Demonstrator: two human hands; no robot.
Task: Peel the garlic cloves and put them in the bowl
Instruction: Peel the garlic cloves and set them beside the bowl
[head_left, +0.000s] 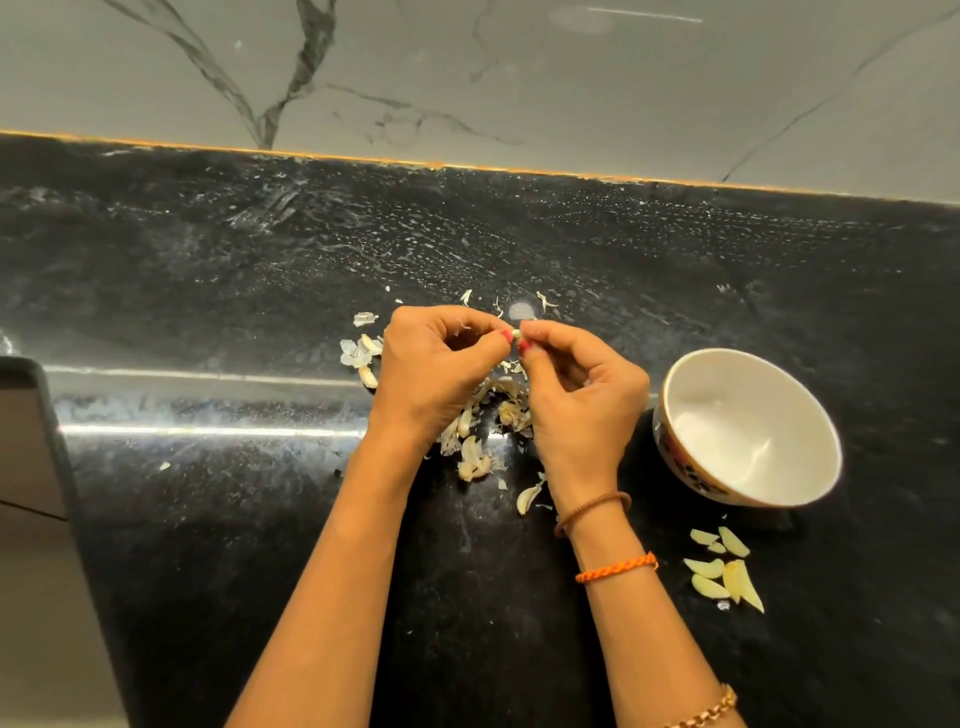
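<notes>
A black stone countertop (218, 519) fills most of the view, backed at 12 o'clock by a grey marbled wall (467, 67). A grey slab-like object (31, 519), not identifiable, is cut off at 9 o'clock. At 3 o'clock a white-lined bowl (675, 467) with a patterned outside is seen on the counter, nothing visible inside it.

Near the centre, the left hand (436, 374) and right hand (582, 395) are held together above the counter, fingers curled; a small pale garlic clove (516, 333) is pinched between the fingertips of both.

Beneath and between the hands a heap of papery skins and cloves (475, 457) is spread on the counter, with more scraps (361, 353) at 10 o'clock of the left hand. At 5 o'clock, below the bowl and apart from it, a small group of peeled cloves (724, 574) is laid. A brown band (592, 512) and an orange thread (615, 567) are worn on the right wrist.
</notes>
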